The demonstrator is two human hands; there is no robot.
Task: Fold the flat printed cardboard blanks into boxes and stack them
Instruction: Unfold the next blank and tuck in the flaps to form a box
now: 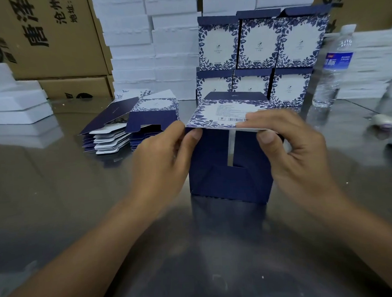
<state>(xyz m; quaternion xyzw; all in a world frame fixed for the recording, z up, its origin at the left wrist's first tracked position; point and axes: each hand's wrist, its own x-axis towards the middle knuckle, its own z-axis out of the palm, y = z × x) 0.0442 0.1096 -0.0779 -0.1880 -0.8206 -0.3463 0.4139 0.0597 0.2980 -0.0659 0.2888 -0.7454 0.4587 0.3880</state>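
Forearms extended, left hand point(160, 159) and right hand point(298, 149) pinch the box point(227, 185) between thumb and fingers point(264, 119).

Centre front, on the grey metal table point(59, 197): a half-folded dark blue cardboard box point(230, 180), standing between the left hand point(160, 158) and the right hand point(295, 149), which pinch the near edge of its top panel. Left and further back: a pile of flat blue-and-white printed cardboard blanks point(132, 126). Directly behind the box: folded blue-and-white floral boxes point(260, 57), stacked in two rows of three. Right of that stack: a clear plastic water bottle point(330, 72). Behind the blanks: columns of white foam blocks point(154, 49).
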